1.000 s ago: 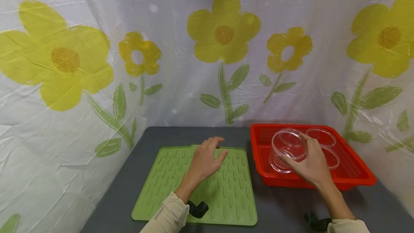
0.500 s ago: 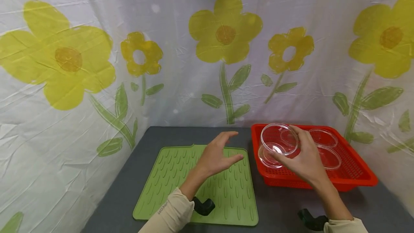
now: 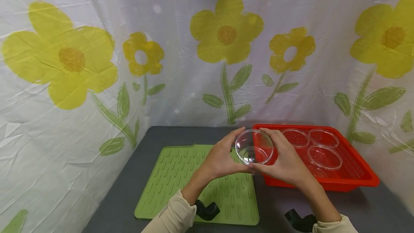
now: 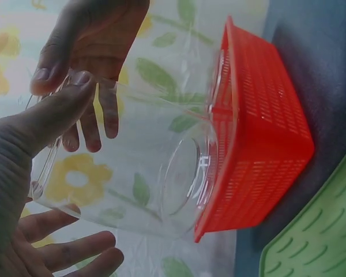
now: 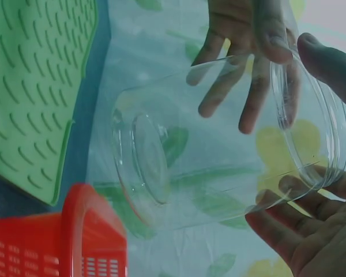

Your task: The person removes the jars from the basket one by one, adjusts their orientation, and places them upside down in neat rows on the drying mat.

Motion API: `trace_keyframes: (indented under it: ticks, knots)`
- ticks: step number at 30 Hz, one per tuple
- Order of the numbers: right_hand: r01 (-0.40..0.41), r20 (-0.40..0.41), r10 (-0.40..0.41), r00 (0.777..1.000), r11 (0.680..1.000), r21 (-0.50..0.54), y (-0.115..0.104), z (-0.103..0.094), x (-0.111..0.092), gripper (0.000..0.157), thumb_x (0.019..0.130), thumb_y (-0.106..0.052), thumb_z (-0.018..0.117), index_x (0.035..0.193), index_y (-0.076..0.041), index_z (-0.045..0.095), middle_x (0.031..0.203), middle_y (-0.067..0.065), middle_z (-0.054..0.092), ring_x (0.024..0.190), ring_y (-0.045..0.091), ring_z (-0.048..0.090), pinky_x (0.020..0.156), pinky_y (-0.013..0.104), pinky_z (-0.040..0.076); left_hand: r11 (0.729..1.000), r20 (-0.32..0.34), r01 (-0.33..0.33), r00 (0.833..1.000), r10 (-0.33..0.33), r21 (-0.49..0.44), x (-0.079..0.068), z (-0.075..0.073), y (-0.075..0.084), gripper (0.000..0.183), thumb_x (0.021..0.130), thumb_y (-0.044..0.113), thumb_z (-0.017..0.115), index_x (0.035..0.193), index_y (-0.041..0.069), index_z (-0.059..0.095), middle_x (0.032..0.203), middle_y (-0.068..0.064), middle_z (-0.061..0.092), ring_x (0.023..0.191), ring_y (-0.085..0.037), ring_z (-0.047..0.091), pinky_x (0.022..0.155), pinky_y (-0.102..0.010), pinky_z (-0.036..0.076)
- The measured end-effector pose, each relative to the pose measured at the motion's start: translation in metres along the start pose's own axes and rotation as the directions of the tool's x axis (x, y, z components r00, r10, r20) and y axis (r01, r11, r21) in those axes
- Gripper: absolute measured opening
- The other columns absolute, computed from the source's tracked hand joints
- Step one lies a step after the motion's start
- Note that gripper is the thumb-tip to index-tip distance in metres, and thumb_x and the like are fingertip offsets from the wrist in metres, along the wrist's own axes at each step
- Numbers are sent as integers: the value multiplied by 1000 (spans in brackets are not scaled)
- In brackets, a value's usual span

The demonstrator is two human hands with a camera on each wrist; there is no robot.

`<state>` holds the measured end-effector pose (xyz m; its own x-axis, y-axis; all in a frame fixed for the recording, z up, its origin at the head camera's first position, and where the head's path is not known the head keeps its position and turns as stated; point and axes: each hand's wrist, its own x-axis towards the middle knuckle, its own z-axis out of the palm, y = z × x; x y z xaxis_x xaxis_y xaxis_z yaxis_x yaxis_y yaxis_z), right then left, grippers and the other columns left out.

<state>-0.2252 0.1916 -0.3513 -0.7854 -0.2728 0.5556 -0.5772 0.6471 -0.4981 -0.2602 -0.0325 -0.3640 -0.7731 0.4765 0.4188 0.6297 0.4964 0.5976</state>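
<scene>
Both hands hold a clear, see-through jar (image 3: 254, 147) in front of me, between the green mat and the red basket in the head view. My left hand (image 3: 219, 158) grips the near side and left of its rim with thumb and fingers spread. From the right, my right hand (image 3: 287, 159) grips the same rim, its thumb close by the left thumb. In the left wrist view the jar's straight wall (image 4: 132, 167) and round base show, with a thicker double-ringed band at its mouth. The right wrist view shows the fingers round that band (image 5: 328, 127).
A red perforated basket (image 3: 355, 182) stands on the right of the dark grey table (image 3: 119, 193). Inside it are three more clear round containers (image 3: 325, 157). A green ribbed mat (image 3: 161, 197) lies to the left. A flower-printed curtain (image 3: 181, 110) closes off the back and sides.
My right hand has carried the jar leftward out from over the basket. My left hand has moved right from above the mat and taken hold of the jar too.
</scene>
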Motion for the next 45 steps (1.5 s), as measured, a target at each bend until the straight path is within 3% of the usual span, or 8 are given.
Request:
trace_keyframes:
  ticks: [4,9,14,19,26,35,40,45]
  knots:
    - [-5,24,4,1000,1000,21,-4,6,0,98,67,-37,97,149,-12,47,137,6,56,125,26,55,99,60,52,999,11,-9,1000,9,-40,-4,-1,-4,113,68,45,95,159,31,30,152,1,53,131,-16,57,90,-31,58]
    - [6,36,-7,999,999,39,-8,10,1,103,67,-38,97,153,-15,43,140,5,54,127,25,54,100,56,52,991,6,-17,1000,18,-135,-9,-2,-9,107,71,36,94,159,27,32,151,-2,54,136,-18,54,89,-33,60]
    - [12,74,-18,997,997,82,-7,16,0,113,70,-36,95,161,-20,30,151,9,46,134,29,51,103,62,49,975,-15,8,1000,-12,-221,-15,-2,-16,104,72,31,94,158,22,34,150,-4,54,131,-23,58,88,-39,61]
    - [-14,90,0,996,989,146,-1,21,-2,114,73,-33,94,163,-19,25,157,12,41,138,35,49,106,64,46,951,-43,36,998,-52,-309,-21,-2,-26,103,74,24,93,157,25,33,150,-5,54,125,-30,63,87,-34,59]
    - [-50,109,27,994,975,214,12,30,-4,105,77,-30,91,161,-21,29,157,10,44,141,35,46,111,62,41,899,-52,69,994,-101,-432,-26,-2,-36,101,78,19,90,159,24,29,153,-7,50,125,-33,63,92,-39,58]
    - [-54,128,23,992,969,243,25,43,-5,102,75,-32,92,159,-30,34,156,9,44,140,35,46,108,67,43,786,-2,95,993,-121,-610,-26,1,-46,100,84,25,86,161,18,23,155,-12,44,130,-45,56,92,-37,60]
    - [-58,122,29,992,969,239,31,49,-3,103,75,-32,93,160,-30,33,160,9,40,141,37,45,107,66,44,764,-2,96,992,-127,-638,-24,5,-53,102,84,37,85,162,17,21,155,-13,44,130,-44,57,97,-41,58]
    - [-52,107,29,994,975,218,34,54,-1,102,75,-31,92,159,-27,35,156,9,45,134,37,53,104,64,48,752,10,127,987,-158,-647,-24,7,-59,105,82,47,85,161,20,22,156,-10,46,133,-39,56,103,-48,54]
